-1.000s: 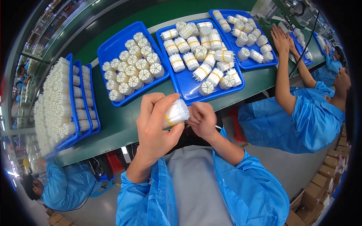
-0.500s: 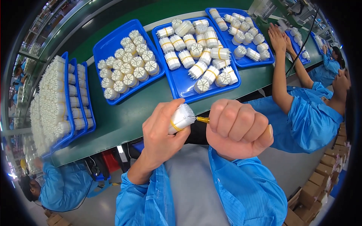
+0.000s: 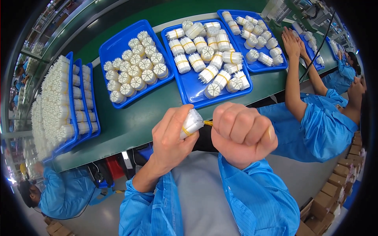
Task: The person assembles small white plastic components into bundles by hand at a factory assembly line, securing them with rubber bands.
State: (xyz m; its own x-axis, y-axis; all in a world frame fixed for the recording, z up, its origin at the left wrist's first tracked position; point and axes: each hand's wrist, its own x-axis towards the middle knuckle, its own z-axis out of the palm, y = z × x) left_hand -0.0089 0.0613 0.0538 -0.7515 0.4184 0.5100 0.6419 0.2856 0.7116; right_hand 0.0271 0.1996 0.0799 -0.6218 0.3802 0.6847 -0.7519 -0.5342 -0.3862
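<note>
Left hand [image 3: 171,139] grips the white ribbed cylinder [image 3: 191,123] above the green worktop [image 3: 130,122], fingers wrapped round it. The right hand [image 3: 242,133], a moment ago pinching at it, is now a closed fist pulling the yellow band [image 3: 207,123] sideways, taut.

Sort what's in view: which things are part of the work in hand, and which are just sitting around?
In hand:
- white ribbed cylindrical part with yellow band, in the grip of the left hand
- yellow strip running from it into the fisted right hand

Sitting around:
- blue plastic tray of upright white parts
- blue tray of banded parts lying down
- co-worker's hands
- green belt
</note>
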